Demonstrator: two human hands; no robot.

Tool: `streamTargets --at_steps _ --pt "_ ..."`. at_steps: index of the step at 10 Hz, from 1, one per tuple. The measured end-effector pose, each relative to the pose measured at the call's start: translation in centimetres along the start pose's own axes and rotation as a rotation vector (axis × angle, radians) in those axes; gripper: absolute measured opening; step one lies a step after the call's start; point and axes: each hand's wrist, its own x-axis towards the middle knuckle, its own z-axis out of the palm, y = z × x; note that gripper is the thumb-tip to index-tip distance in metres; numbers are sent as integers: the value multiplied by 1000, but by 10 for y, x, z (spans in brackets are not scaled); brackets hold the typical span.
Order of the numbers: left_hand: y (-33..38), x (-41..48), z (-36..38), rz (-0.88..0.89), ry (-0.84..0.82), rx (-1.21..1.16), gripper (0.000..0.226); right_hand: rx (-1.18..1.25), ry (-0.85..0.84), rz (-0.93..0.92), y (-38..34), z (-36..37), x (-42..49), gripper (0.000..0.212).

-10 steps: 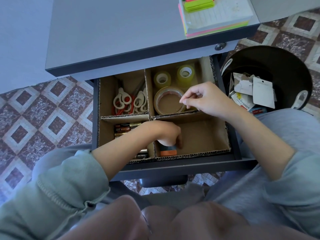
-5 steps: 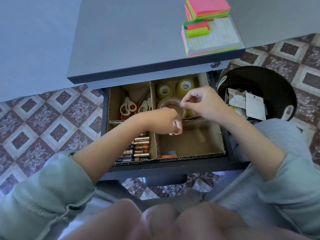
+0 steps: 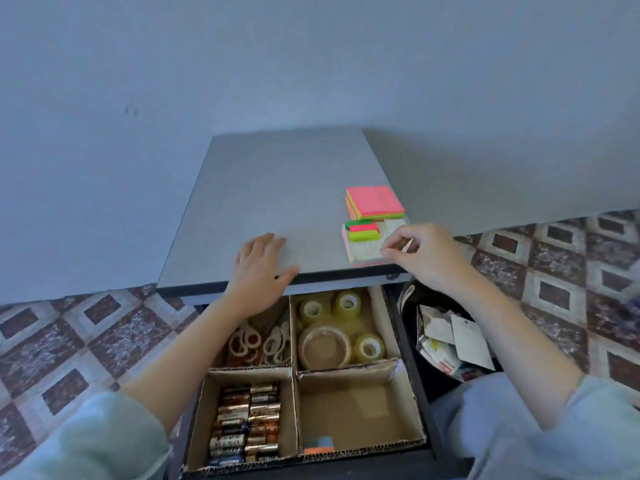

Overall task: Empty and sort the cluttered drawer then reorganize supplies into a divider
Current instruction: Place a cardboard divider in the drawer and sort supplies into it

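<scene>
l hand [image 3: 261, 261] lies flat, fingers spread, on desk top [image 3: 277, 185]. r hand [image 3: 422, 252] pinches thin pale sliver [image 3: 408, 244], too small to id, fingertips by notepad stack [image 3: 367, 251]. divider [image 3: 363, 445] below both wrists, far cells partly hidden under desk edge; bin [image 3: 410, 320] under r forearm, half covered.

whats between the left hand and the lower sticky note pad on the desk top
Nothing: in the head view the grey desk top is bare between the left hand, resting flat on it, and the lower sticky note pad.
</scene>
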Motion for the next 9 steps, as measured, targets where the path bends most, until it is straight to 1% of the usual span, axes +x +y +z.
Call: streamTargets --at_steps 1,3,4,7,8,9 --pt "-6 12 5 -22 -103 139 59 -130 -1 -13 -1 -11 25 5" --pt "-6 14 7 -15 -130 211 61 -331 -87 -53 -4 2 51 14" --pt "-5 13 7 -10 -133 202 61 -358 -128 -45 -3 6 54 18" --pt "-5 11 6 0 -110 174 62 -418 -128 -64 -4 11 57 9" --pt "-5 11 5 -1 -106 187 61 -422 -135 -62 -4 10 59 11" --pt "-6 11 6 1 -107 196 61 -447 -180 -85 -6 8 61 12"
